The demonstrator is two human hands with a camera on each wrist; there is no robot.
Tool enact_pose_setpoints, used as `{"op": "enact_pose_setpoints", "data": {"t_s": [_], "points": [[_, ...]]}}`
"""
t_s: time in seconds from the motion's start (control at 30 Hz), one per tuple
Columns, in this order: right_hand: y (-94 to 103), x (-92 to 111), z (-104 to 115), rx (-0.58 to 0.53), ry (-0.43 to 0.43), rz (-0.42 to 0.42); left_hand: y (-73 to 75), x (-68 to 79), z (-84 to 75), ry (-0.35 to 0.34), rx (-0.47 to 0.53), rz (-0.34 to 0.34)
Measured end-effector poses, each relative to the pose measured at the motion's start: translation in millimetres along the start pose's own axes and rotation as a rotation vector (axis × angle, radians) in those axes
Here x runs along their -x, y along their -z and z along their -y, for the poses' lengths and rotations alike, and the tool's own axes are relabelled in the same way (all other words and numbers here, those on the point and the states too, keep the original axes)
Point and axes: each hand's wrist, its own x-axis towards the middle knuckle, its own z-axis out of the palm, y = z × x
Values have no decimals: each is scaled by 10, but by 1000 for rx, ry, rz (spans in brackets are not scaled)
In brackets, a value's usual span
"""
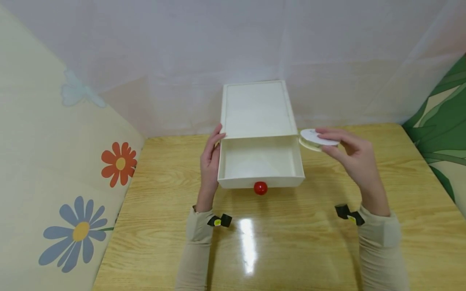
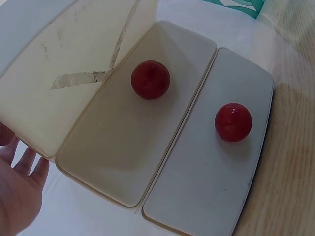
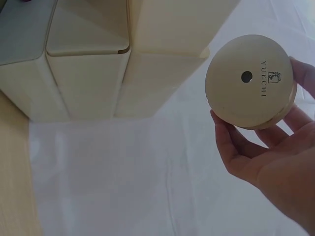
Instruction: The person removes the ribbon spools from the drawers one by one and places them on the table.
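Note:
A small white drawer cabinet (image 1: 256,109) stands at the back of the table, its top drawer (image 1: 233,183) pulled out and showing a bare floor. A red knob (image 1: 260,188) sits on that drawer's front. Along the cabinet's left side rests my left hand (image 1: 210,165), fingers extended and fingertips at the top edge. My right hand (image 1: 351,155) pinches a round, flat ribbon spool (image 1: 309,136) between thumb and fingers, just right of the open drawer. In the right wrist view the spool (image 3: 246,101) shows a centre hole and the print YUECHI.
Two lower drawers with red knobs, a middle one (image 2: 113,142) and a bottom one (image 2: 206,172), are pushed in. Wooden tabletop (image 1: 291,242) extends in front of the cabinet. A pale cloth (image 1: 182,60) hangs behind; flower-printed panel (image 1: 36,161) stands at the left.

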Motion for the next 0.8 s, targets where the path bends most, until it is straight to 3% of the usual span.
{"op": "enact_pose_setpoints", "data": {"t_s": [0.33, 0.8], "points": [[34, 58, -55, 4, -69, -56, -9, -2, 3, -1, 0, 2], [97, 159, -201, -10, -143, -71, 2, -4, 14, -8, 6, 3]]}}
